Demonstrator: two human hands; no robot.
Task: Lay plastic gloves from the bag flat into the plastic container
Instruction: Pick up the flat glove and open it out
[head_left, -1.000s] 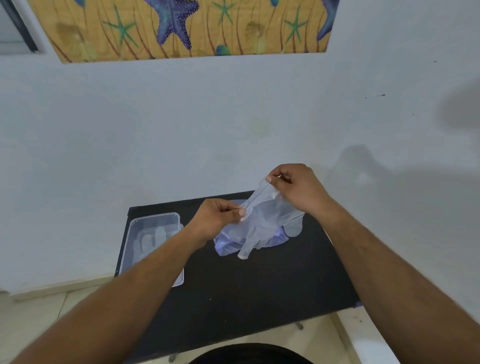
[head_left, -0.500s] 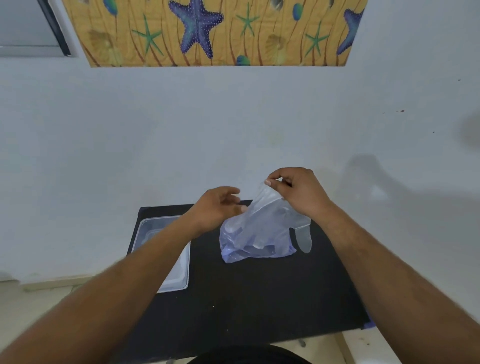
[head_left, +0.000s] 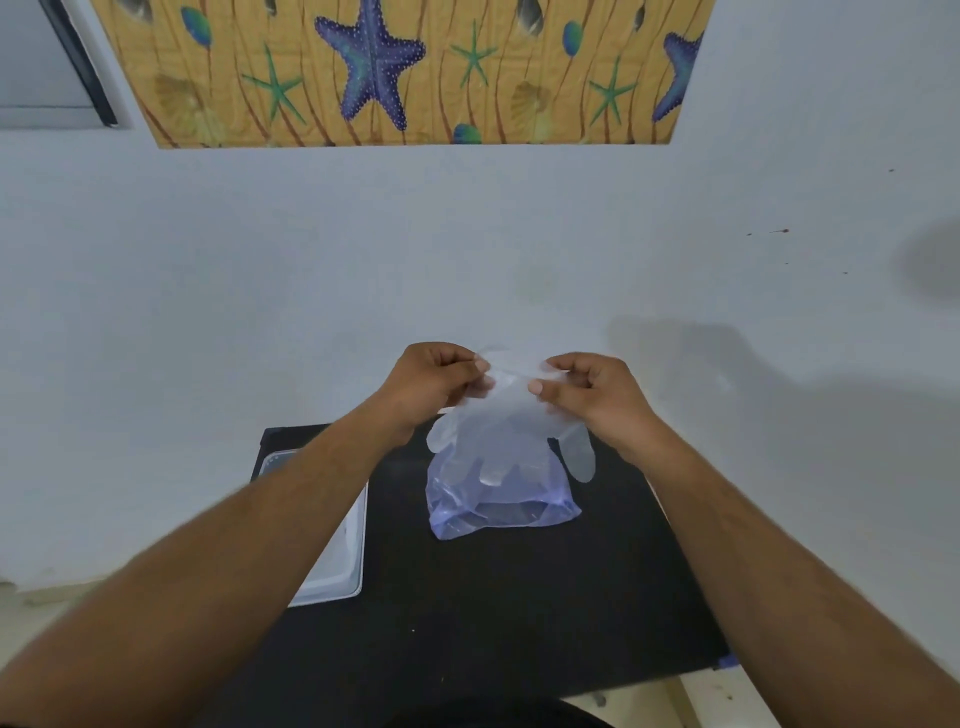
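A clear plastic glove hangs cuff-up in the air, its fingers dangling down. My left hand pinches the cuff's left side and my right hand pinches its right side. Directly below stands a bluish see-through bag on the black table, with more gloves dimly visible inside. A clear plastic container lies at the table's left edge, largely hidden by my left forearm.
The small black table stands against a pale wall. A starfish-pattern panel hangs high on the wall. Light floor shows to the left of the table and at the lower right.
My left hand has come back up and taken the glove's cuff beside my right hand. The glove now hangs spread between both hands above the bag. The view has tilted up a little.
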